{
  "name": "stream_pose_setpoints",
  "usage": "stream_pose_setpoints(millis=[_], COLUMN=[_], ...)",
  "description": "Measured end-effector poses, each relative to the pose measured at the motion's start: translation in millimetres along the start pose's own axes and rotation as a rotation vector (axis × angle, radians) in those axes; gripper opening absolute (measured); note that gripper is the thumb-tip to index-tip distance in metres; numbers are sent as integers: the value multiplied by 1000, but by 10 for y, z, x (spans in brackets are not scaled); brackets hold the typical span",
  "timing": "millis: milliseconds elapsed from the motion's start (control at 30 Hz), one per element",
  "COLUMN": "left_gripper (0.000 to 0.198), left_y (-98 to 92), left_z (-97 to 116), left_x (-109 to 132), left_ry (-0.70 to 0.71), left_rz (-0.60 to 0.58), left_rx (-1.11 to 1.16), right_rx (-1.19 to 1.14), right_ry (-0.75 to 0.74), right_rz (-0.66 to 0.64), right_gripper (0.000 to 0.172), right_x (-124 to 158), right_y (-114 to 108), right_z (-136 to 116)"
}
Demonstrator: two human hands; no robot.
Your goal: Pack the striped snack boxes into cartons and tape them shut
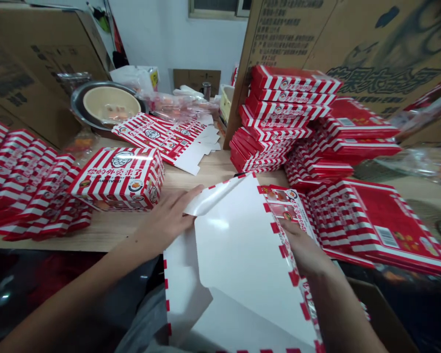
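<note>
A pale wooden table carried striped boxes.
On it sat one made-up box, flat cartons beside it, a metal basin, and box stacks left and right.

A plain, bluish-white wall closes off the far side, softly lit. High on it shows the lower part of a window — its pane dark. A pale wood-grain table spans left to right. Below its near left edge lies a dark area — too dim to make out.

Striped box reads "ARRIVED" w/ Chinese txt above.
</note>
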State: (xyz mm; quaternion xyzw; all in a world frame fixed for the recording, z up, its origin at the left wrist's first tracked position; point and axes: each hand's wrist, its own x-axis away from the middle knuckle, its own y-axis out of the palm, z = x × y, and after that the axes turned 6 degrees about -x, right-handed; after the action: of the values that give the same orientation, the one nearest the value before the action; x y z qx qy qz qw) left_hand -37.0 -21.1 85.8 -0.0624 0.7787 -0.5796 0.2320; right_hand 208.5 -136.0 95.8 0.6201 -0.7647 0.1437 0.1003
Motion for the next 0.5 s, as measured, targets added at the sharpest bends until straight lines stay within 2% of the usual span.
stream_pose_setpoints(millis=[100, 167, 267, 333, 400, 500], left_gripper=[33, 35, 38, 40, 44, 50], left_y=[-103, -195, -344, -427, -492, -582], left_z=[-110, -134, -95, -26, 77, 279], left_x=[50, 49, -30, -75, -29, 298], left_ry=[-94, -139, -264, -342, -312, -222], left_rz=[-83, -133, -237, -314, -327, -190], left_rx=[-61, -115, -224, -212, -99, 45], right_rx=[113, 165, 217, 263, 291, 175], right_ry=[-59, -195, -443, -493, -454, -371], right_rz=[125, 266, 322, 308, 341, 315], right_gripper=[41, 42, 65, 81, 88, 83], right_x=[258, 496, 764, 774, 655, 453], right_y=[-72, -2, 225, 352, 383, 251], right_z=[17, 94, 262, 365, 428, 428])
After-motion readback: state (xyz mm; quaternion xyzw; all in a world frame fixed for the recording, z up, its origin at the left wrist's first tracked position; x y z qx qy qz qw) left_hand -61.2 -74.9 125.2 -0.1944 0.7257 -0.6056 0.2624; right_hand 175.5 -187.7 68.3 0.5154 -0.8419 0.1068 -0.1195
